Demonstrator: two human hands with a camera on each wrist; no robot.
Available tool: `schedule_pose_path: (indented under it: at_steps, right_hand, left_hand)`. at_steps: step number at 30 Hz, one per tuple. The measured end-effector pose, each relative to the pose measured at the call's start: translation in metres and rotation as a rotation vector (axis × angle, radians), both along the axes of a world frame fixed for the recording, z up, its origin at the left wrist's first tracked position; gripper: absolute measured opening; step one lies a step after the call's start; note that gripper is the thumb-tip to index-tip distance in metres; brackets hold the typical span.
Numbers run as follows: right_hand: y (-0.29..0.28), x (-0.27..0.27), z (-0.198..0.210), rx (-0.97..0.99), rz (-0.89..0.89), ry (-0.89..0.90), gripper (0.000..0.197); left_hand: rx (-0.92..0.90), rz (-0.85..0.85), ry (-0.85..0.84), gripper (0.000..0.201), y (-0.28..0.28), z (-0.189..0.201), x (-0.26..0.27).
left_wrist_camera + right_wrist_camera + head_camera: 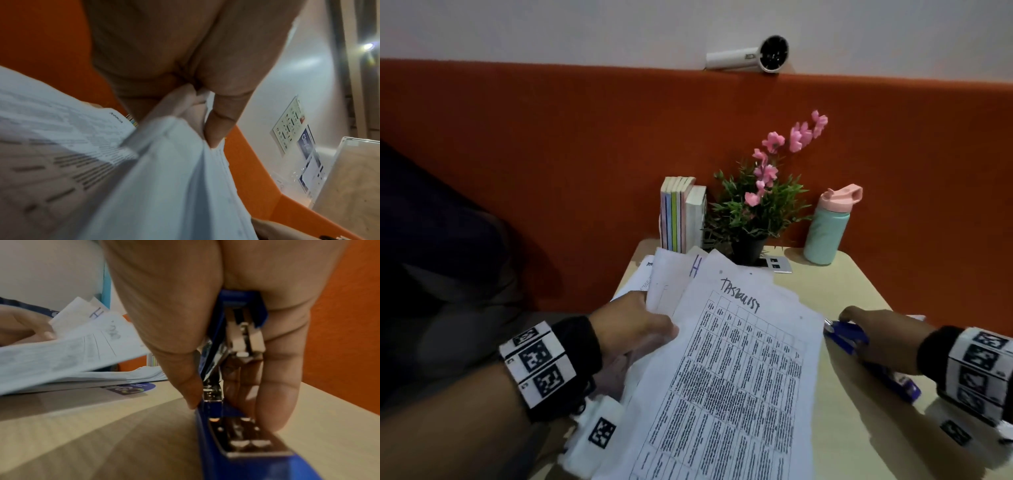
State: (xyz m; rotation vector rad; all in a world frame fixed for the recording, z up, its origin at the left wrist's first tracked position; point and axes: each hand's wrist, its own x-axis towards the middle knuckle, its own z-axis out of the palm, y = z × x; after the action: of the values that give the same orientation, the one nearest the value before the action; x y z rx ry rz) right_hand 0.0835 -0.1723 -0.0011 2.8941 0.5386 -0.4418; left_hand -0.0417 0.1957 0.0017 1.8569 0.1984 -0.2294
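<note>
My left hand [635,330] grips a loose sheaf of printed papers [726,377] by its left edge and holds it tilted over the beige table [859,428]. The top sheet carries a table and a handwritten heading. In the left wrist view the thumb [222,120] presses on the bunched papers [156,170]. My right hand [880,337] holds a blue stapler [849,337] on the table at the right, fingers curled round its sides. The right wrist view shows the stapler [236,434], its metal parts visible between thumb and fingers [275,395], with the papers [68,353] at the left.
At the table's far edge stand a row of books [681,214], a potted plant with pink flowers [760,205] and a teal bottle with a pink lid [827,228]. An orange padded wall [585,154] rises behind, with a white hair dryer [753,56] on its ledge.
</note>
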Motion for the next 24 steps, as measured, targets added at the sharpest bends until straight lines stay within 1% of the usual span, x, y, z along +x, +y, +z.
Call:
schedule_pose_path:
  at_steps: [2,3,4,5,6,7,9,10,11,12,14,15,16,18,20,21,22,24]
  right_hand:
    - [0.0,-0.003,0.001,-0.042,0.031,0.009,0.037]
    - [0.001,-0.003,0.004,-0.092,0.053,-0.003,0.039]
    - [0.001,-0.003,0.01,-0.145,0.07,-0.042,0.048]
    - [0.003,-0.003,0.02,-0.162,0.076,-0.117,0.058]
    - [0.008,-0.004,0.035,-0.11,0.087,-0.218,0.064]
    - [0.015,-0.008,0.052,0.008,0.128,-0.32,0.063]
    - [0.035,-0.02,0.085,0.339,0.289,-0.472,0.052]
    - [0.047,-0.026,0.099,0.477,0.347,-0.487,0.043]
    - [0.059,-0.031,0.11,0.573,0.382,-0.453,0.037]
    - [0.072,-0.035,0.117,0.621,0.398,-0.371,0.034]
    - [0.092,-0.037,0.122,0.577,0.418,-0.222,0.036]
    - [0.099,-0.035,0.119,0.557,0.426,-0.19,0.036]
    - [0.104,-0.033,0.114,0.572,0.408,-0.182,0.035]
    - [0.108,-0.027,0.104,0.688,0.339,-0.212,0.026]
    - [0.107,-0.024,0.098,0.826,0.288,-0.217,0.011]
    - [0.106,-0.023,0.097,0.889,0.27,-0.203,0.008]
    - [0.105,-0.023,0.096,0.942,0.256,-0.189,0.008]
    - [0.101,-0.025,0.097,1.001,0.247,-0.184,0.008]
  left_hand:
    - [-0.031,-0.003,-0.019,0.032,0.004,0.004,-0.003]
    - [-0.046,-0.009,-0.026,0.034,0.005,0.006,-0.004]
    - [-0.06,-0.016,-0.034,0.037,0.004,0.008,-0.005]
    - [-0.073,-0.021,-0.042,0.038,0.003,0.009,-0.005]
    - [-0.081,-0.024,-0.05,0.037,0.002,0.01,-0.003]
    - [-0.089,-0.029,-0.057,0.034,0.0,0.011,-0.001]
    - [-0.102,-0.04,-0.052,0.028,-0.004,0.014,0.002]
    - [-0.102,-0.056,-0.048,0.027,-0.008,0.016,0.004]
    - [-0.095,-0.069,-0.049,0.029,-0.012,0.018,0.007]
    - [-0.085,-0.075,-0.047,0.033,-0.017,0.02,0.009]
    - [-0.094,-0.078,-0.032,0.041,-0.026,0.022,0.014]
    - [-0.11,-0.085,-0.022,0.044,-0.029,0.022,0.017]
    - [-0.122,-0.093,-0.01,0.046,-0.034,0.022,0.018]
    - [-0.134,-0.09,-0.001,0.045,-0.041,0.021,0.02]
    - [-0.162,-0.09,-0.004,0.036,-0.046,0.019,0.022]
    - [-0.191,-0.091,-0.006,0.031,-0.049,0.018,0.023]
    - [-0.23,-0.096,-0.013,0.028,-0.052,0.019,0.022]
    - [-0.285,-0.111,-0.049,0.033,-0.057,0.021,0.021]
